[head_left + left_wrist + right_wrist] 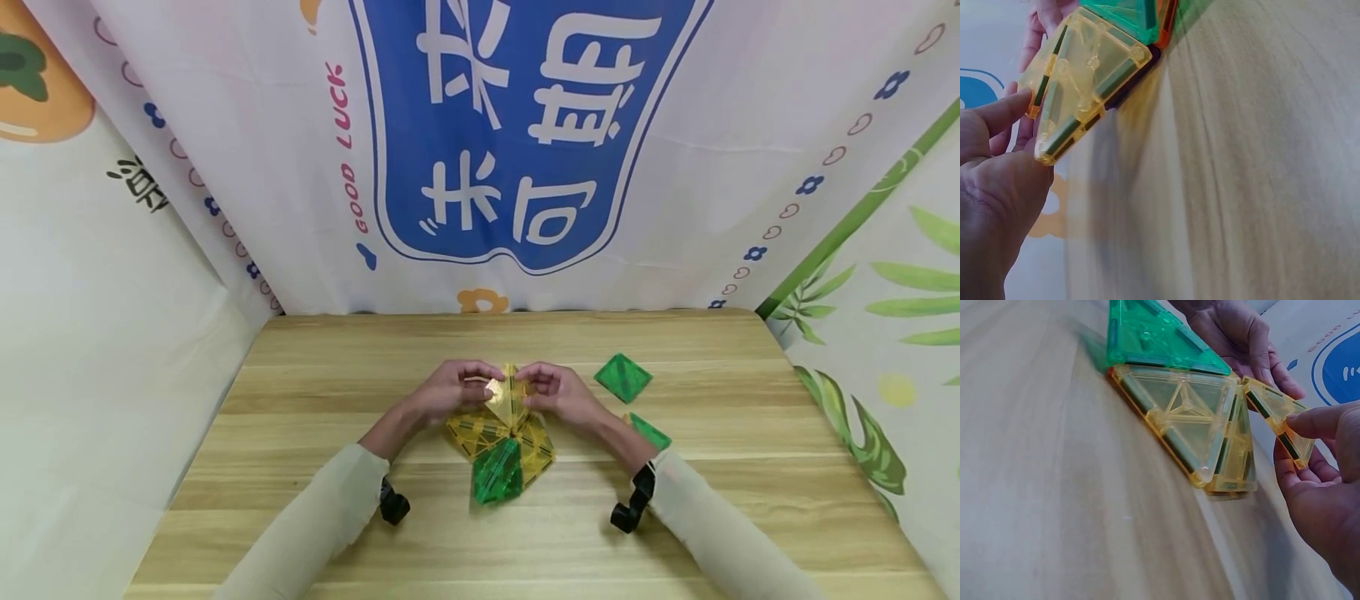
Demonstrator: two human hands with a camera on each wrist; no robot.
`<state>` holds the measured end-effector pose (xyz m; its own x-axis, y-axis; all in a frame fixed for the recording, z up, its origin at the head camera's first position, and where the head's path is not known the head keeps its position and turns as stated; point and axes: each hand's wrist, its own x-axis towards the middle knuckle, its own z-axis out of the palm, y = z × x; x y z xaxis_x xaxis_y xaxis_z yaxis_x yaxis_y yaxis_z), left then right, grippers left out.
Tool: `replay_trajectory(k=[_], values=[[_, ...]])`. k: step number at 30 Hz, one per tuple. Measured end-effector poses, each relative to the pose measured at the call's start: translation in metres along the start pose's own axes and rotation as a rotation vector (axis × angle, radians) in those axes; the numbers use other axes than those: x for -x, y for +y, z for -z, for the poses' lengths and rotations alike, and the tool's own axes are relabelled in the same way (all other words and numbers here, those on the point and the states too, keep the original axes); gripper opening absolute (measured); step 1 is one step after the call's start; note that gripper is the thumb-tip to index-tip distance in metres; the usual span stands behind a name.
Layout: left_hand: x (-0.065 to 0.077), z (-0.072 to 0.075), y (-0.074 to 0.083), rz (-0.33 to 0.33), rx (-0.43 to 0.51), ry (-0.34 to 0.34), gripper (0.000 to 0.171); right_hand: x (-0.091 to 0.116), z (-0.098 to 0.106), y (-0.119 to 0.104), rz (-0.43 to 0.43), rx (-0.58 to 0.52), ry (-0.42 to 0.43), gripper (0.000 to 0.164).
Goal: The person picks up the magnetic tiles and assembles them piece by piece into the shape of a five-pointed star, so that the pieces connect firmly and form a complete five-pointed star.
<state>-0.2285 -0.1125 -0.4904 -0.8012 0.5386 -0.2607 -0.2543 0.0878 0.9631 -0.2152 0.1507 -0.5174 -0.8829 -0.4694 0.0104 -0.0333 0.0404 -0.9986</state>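
Observation:
A cluster of translucent magnetic tiles stands on the table, with yellow triangles (536, 450) at its sides and a green part (497, 472) toward the person. At its far side, a pair of yellow triangular magnetic tiles (502, 407) meets along an upright seam. My left hand (450, 390) pinches the left part of this pair between thumb and fingers. From the other side my right hand (562, 392) does the same, its thumb pressed on a yellow triangle (1282, 419) in the right wrist view. Behind the tile, some of the right fingers are partly hidden.
To the right on the wooden table (315, 517) lie a green diamond-shaped piece (623, 377) and another green piece (651, 432) with a bit of yellow beside it, partly behind the right forearm. A printed cloth (300, 250) hangs along the table's back edge.

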Motion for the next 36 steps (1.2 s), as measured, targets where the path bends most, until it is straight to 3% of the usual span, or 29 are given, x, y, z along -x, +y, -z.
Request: replay_trajectory(k=[6,11,25,29,32,36], values=[[-0.005,0.001,-0.006,0.01,0.01,-0.009,0.033,0.001,-0.002,0.004,-0.001,-0.031,0.004,0.044],[-0.009,0.002,-0.008,0.011,-0.012,-0.003,0.034,0.001,-0.002,0.007,0.005,0.014,-0.002,0.044],[-0.011,0.001,-0.017,-0.067,-0.233,-0.017,0.024,0.004,-0.001,0.01,-0.011,0.171,-0.018,0.04],[-0.007,0.001,-0.017,-0.126,-0.32,-0.009,0.02,0.011,-0.004,0.007,0.035,0.28,0.013,0.037],[-0.003,0.0,-0.012,-0.187,-0.406,0.023,0.017,0.022,-0.012,-0.001,0.103,0.417,0.087,0.035],[0.0,-0.003,-0.002,-0.273,-0.477,0.032,0.02,0.04,-0.03,-0.015,0.125,0.614,0.193,0.038]])
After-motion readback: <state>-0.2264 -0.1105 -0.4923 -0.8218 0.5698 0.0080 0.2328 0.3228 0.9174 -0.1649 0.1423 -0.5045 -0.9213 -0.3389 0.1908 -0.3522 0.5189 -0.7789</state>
